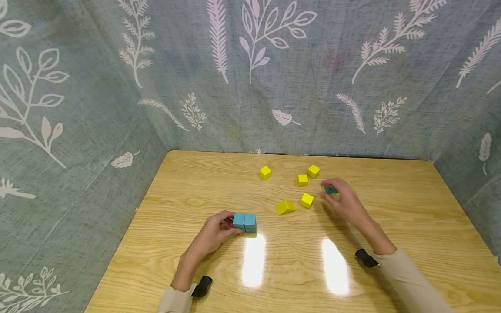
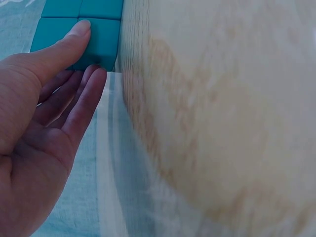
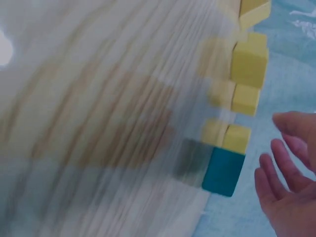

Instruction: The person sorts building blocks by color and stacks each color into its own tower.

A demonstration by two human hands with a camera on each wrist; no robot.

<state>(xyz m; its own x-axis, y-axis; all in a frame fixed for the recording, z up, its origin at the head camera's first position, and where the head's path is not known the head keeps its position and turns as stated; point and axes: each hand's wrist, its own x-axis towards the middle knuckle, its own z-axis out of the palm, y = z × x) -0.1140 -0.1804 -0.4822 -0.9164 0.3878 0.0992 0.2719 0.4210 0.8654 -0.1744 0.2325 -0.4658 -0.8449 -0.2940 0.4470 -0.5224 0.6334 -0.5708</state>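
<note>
My left hand [image 1: 213,232] grips a compact stack of blue cubes [image 1: 249,222], two side by side on top and more beneath. In the left wrist view, the thumb lies across the faces of the blue cubes [image 2: 98,42] and the fingertips are at their edge. My right hand [image 1: 344,200] is at the right side of the table, thumb and fingers spread around a single teal block [image 1: 330,189]. The right wrist view shows a gap between that teal block [image 3: 224,172] and the fingertips [image 3: 264,160]; the block stands on the table.
Several yellow cubes [image 1: 307,200] lie loosely spread across the middle and back of the table [image 1: 203,178]. A yellow piece with a ridged top [image 1: 285,207] lies between the hands. Patterned grey-blue cloth [image 1: 235,108] hangs behind the table and along both sides.
</note>
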